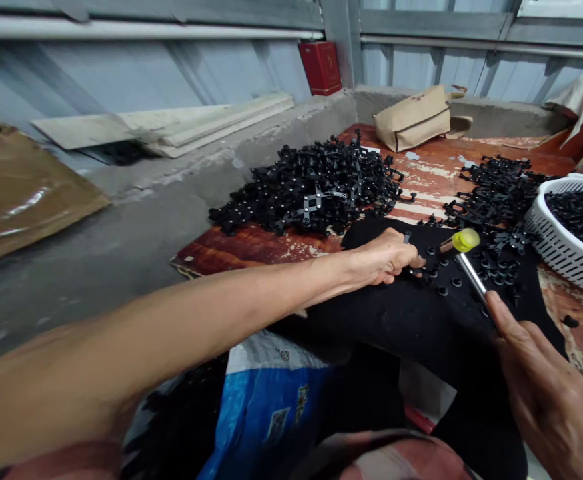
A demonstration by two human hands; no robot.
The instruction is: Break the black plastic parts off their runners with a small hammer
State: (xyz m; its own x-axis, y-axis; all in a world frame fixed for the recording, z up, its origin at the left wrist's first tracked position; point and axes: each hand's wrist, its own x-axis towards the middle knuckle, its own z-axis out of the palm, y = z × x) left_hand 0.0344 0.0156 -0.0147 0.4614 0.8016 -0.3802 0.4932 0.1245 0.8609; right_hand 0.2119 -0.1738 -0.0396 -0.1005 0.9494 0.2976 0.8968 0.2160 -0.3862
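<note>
My left hand is closed over a small black metal linkage piece, whose tip pokes up past the fingers above a black cloth. Most of that piece is hidden in the grip. My right hand grips the metal handle of a small mallet with a yellow head. The mallet head hangs over the cloth, right of my left hand. Between and around them lie several small round black caps on the cloth.
A large heap of black linkage parts lies behind my left hand. A second pile sits at the right, beside a white basket of black parts. A tan bag rests at the back; a blue sack is below the table.
</note>
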